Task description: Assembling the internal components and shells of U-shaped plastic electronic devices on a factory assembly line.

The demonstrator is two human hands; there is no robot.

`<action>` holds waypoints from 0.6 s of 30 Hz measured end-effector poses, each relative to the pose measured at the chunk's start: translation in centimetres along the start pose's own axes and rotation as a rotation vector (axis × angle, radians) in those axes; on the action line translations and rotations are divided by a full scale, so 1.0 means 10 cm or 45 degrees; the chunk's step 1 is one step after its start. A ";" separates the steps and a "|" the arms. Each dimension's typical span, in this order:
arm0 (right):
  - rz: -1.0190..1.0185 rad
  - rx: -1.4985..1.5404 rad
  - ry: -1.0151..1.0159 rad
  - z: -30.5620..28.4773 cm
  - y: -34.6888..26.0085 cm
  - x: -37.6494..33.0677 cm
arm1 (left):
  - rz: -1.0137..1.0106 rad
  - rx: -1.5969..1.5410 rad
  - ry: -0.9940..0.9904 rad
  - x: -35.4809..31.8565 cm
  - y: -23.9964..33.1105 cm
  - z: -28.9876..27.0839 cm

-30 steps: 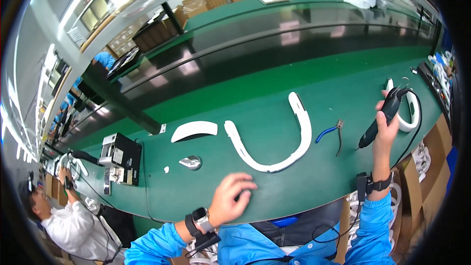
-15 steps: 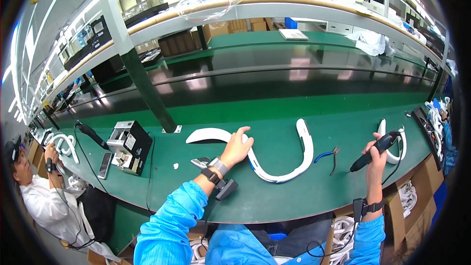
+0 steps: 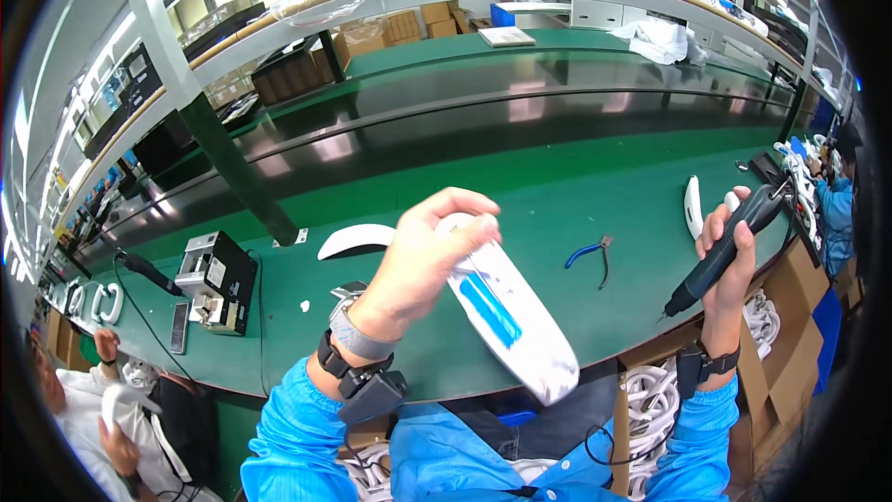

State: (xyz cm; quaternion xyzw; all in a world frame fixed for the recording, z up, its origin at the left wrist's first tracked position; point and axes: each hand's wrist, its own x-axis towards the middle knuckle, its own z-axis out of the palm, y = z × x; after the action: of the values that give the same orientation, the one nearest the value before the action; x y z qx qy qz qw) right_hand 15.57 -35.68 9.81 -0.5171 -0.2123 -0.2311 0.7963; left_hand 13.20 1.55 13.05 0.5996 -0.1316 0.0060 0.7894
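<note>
My left hand (image 3: 418, 260) is closed on one end of a long, white curved plastic part (image 3: 539, 358), lifted above the green bench with a blue strip showing on its surface. My right hand (image 3: 734, 265) grips a black electric screwdriver (image 3: 697, 284), its tip slanting down and left over the bench's front edge. Between the hands, farther back, lie pliers (image 3: 582, 254) with blue on the handle. Another white curved piece (image 3: 351, 240) rests beyond my left hand, which partly hides it. One more white piece (image 3: 693, 209) lies near the screwdriver.
A black and silver machine (image 3: 221, 284) stands on the left, beside a phone (image 3: 179, 327). Cardboard boxes (image 3: 790, 367) with white parts sit below the bench. A green post (image 3: 242, 172) rises from the bench. A co-worker in white (image 3: 93, 409) sits left; another person in blue is far right.
My left hand has raised the white curved part off the bench and brought it closer. The screwdriver stays in my right hand, now nearer. The head view has shifted.
</note>
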 end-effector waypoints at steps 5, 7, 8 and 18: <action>0.064 0.016 0.113 0.24 -0.17 -0.16 | -0.487 -0.143 -0.308 -0.29 -0.18 0.34; 0.042 -0.197 0.129 0.29 -0.15 -0.18 | -0.505 -0.211 -0.354 -0.36 -0.28 0.39; 0.047 -0.209 0.127 0.30 -0.16 -0.21 | -0.508 -0.225 -0.355 -0.38 -0.31 0.38; 0.174 -0.077 -0.065 0.63 -0.16 -0.23 | -0.553 -0.324 -0.419 -0.66 -0.21 0.47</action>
State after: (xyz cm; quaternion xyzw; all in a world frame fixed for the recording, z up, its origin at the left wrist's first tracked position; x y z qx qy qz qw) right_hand 12.14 -30.09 12.04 -0.5601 -0.1896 -0.1692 0.7885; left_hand 6.23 -2.56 10.79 0.5028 -0.1260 -0.2769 0.8091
